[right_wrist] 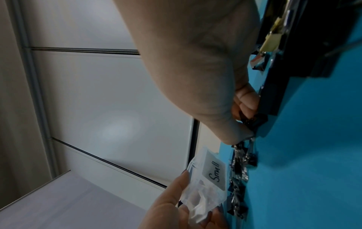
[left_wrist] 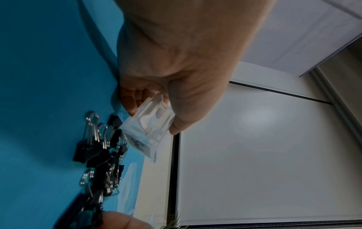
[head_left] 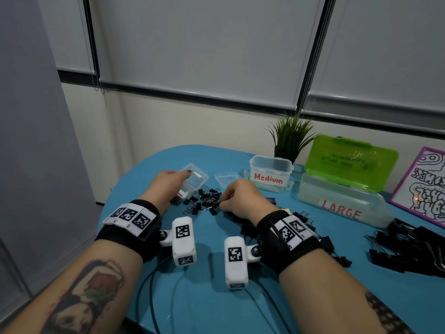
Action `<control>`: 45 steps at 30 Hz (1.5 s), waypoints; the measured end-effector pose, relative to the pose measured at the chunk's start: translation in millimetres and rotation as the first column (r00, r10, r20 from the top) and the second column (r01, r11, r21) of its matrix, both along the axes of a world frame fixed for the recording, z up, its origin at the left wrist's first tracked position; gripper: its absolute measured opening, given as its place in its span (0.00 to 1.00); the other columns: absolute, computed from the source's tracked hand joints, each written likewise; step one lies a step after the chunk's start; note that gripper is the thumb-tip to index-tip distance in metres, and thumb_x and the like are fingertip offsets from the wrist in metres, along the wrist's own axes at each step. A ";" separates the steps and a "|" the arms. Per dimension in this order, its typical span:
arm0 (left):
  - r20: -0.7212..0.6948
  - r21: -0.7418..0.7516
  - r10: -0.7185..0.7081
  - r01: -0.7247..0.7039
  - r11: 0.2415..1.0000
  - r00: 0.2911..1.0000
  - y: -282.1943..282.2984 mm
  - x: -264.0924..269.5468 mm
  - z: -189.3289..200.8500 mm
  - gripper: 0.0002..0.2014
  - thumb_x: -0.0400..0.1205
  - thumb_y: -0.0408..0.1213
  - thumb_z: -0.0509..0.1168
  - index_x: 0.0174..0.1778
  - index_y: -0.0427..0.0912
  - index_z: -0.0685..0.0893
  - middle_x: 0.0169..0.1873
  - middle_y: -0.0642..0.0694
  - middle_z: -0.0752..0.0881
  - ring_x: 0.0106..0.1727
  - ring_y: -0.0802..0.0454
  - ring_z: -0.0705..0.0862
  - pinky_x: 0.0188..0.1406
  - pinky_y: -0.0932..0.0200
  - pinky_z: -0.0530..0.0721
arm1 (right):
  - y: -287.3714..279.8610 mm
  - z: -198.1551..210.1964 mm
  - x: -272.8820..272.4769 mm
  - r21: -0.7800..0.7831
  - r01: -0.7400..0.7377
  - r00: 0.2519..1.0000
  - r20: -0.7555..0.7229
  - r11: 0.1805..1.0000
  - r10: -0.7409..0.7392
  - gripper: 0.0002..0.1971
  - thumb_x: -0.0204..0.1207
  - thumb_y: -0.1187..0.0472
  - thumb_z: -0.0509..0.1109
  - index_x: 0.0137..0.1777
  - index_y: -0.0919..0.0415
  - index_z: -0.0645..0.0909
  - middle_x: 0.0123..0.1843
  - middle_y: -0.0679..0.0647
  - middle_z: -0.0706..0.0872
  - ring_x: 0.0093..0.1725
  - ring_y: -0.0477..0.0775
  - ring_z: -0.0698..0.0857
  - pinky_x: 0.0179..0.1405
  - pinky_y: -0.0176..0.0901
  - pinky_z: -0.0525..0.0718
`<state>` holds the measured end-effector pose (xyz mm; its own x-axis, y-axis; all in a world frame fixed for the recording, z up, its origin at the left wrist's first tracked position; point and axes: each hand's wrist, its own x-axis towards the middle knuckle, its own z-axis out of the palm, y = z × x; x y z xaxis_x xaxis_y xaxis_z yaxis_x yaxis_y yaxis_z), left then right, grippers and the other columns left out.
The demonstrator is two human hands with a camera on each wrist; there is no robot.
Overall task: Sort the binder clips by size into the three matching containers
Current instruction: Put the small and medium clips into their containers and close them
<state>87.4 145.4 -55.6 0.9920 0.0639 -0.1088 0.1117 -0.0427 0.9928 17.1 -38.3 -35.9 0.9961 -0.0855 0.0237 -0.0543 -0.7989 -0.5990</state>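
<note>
A round table covered in a blue cloth is shown against a cream wall. At its far edge a small green potted plant is set in a dark pot, and at the right edge a purple-framed picture with black-and-white line drawing is seen lying partly out of view. Black cables are trailed across the near part of the cloth. Pale roller blinds with bead chains are drawn down behind, and a grey panel is visible at left
</note>
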 end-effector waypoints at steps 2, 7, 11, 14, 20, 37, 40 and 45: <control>-0.001 0.000 -0.003 0.003 1.000 1.000 0.2 -0.2 0.0 0.18 0.81 0.45 0.71 0.59 0.36 0.83 0.45 0.35 0.86 0.32 0.44 0.81 0.21 0.60 0.75 | -2.5 2.1 -0.4 -0.002 0.015 1.000 -0.006 1.000 -0.015 0.04 0.73 0.63 0.79 0.46 0.62 0.90 0.44 0.55 0.90 0.39 0.50 0.85 0.41 0.44 0.87; 0.000 0.011 -0.026 0.026 1.000 1.000 1.2 -1.2 -0.2 0.18 0.80 0.46 0.72 0.59 0.36 0.84 0.52 0.31 0.89 0.37 0.42 0.84 0.24 0.58 0.78 | -10.2 1.5 3.2 0.121 0.080 0.997 -0.029 0.989 -0.077 0.04 0.70 0.62 0.81 0.43 0.61 0.91 0.38 0.55 0.91 0.38 0.54 0.89 0.43 0.47 0.90; 0.007 0.009 -0.084 0.084 0.996 0.996 0.7 -4.8 1.5 0.19 0.78 0.46 0.75 0.56 0.35 0.84 0.48 0.29 0.90 0.36 0.41 0.86 0.29 0.55 0.81 | -13.0 -1.9 5.9 0.368 0.114 0.993 -0.018 0.923 -0.115 0.03 0.68 0.68 0.79 0.41 0.66 0.89 0.37 0.62 0.93 0.34 0.54 0.89 0.48 0.50 0.92; 0.016 0.030 -0.103 0.102 0.994 0.995 -0.3 -6.7 2.0 0.26 0.69 0.53 0.79 0.53 0.37 0.86 0.44 0.32 0.91 0.37 0.40 0.87 0.38 0.47 0.84 | -10.1 0.5 6.8 0.528 0.068 0.984 0.107 0.846 -0.145 0.03 0.68 0.71 0.79 0.41 0.66 0.90 0.41 0.64 0.93 0.36 0.54 0.89 0.54 0.61 0.91; 0.031 0.025 -0.269 0.269 0.963 0.963 -6.4 -15.1 5.4 0.21 0.74 0.53 0.78 0.49 0.37 0.87 0.38 0.38 0.91 0.34 0.43 0.87 0.36 0.50 0.84 | 1.9 5.1 5.7 0.617 -0.093 0.942 0.309 0.782 -0.131 0.05 0.69 0.72 0.80 0.40 0.63 0.91 0.36 0.56 0.91 0.38 0.51 0.89 0.53 0.54 0.92; 0.037 0.020 -0.156 0.155 0.988 0.987 -3.3 -11.3 5.3 0.24 0.75 0.54 0.77 0.54 0.36 0.86 0.49 0.33 0.92 0.38 0.43 0.87 0.34 0.53 0.83 | -20.7 26.7 -13.6 -0.104 -0.007 0.981 -0.195 0.995 -0.014 0.18 0.60 0.60 0.90 0.49 0.61 0.90 0.41 0.54 0.89 0.38 0.53 0.86 0.40 0.44 0.88; 0.035 -0.001 -0.143 0.143 0.990 0.989 -3.3 -10.9 5.4 0.25 0.74 0.54 0.77 0.54 0.36 0.85 0.49 0.33 0.92 0.39 0.43 0.88 0.37 0.51 0.84 | -24.4 30.7 -16.0 -0.146 0.012 0.975 -0.216 0.989 -0.044 0.21 0.61 0.62 0.89 0.53 0.61 0.88 0.39 0.53 0.87 0.37 0.53 0.85 0.41 0.44 0.88; 0.031 0.002 -0.156 0.156 0.988 0.987 -4.7 -11.3 5.9 0.24 0.76 0.52 0.76 0.57 0.36 0.84 0.49 0.34 0.92 0.35 0.46 0.88 0.29 0.57 0.83 | -25.1 28.7 -15.9 -0.187 -0.023 0.976 -0.215 0.982 -0.018 0.20 0.62 0.65 0.88 0.55 0.56 0.89 0.45 0.51 0.87 0.43 0.54 0.86 0.42 0.44 0.84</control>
